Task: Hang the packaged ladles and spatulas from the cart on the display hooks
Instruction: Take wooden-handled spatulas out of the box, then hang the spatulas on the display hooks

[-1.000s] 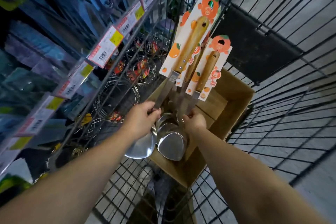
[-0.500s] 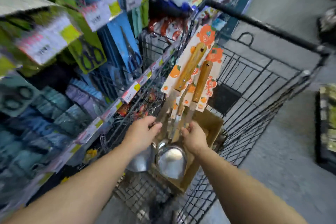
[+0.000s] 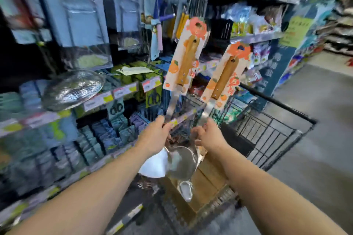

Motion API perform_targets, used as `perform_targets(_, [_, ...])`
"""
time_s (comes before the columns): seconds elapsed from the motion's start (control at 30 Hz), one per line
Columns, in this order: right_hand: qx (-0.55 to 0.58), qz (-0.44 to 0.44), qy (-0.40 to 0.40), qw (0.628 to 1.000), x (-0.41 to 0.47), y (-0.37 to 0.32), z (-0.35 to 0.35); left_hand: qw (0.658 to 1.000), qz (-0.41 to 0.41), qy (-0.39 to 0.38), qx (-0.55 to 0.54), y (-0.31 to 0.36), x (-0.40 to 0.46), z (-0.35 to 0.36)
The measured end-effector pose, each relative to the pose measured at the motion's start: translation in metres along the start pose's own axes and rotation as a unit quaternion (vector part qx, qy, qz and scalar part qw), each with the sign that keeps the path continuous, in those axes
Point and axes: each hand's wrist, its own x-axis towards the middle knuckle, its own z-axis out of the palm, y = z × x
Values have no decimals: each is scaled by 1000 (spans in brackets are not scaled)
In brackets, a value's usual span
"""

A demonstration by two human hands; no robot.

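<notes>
Shelves [image 3: 114, 93] of packaged goods fill our left; the black wire cart [image 3: 267, 131] stands right. Our left hand [image 3: 155, 137] has its fingers clamped around one carded ladle [image 3: 186, 63], our right hand [image 3: 208, 134] around another [image 3: 225, 76], both raised upright above the cart.

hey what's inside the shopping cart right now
A brown cardboard box sits in the black wire cart. The ladle bowls held by the left hand and right hand hang in front of it, hiding whatever lies inside the box.
</notes>
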Motion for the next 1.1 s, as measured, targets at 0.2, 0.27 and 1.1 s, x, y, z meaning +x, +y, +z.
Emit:
perform_targets(0.2, [60, -81, -138, 985, -108, -93, 15, 998, -34, 53, -10, 9, -76, -50])
perform_targets(0.27, [35, -113, -152, 981, -130, -114, 28, 997, -51, 50, -20, -3, -101, -71])
perform_targets(1.1, [163, -332, -159, 916, -365, -408, 241, 948, 32, 317, -25, -86, -356, -442])
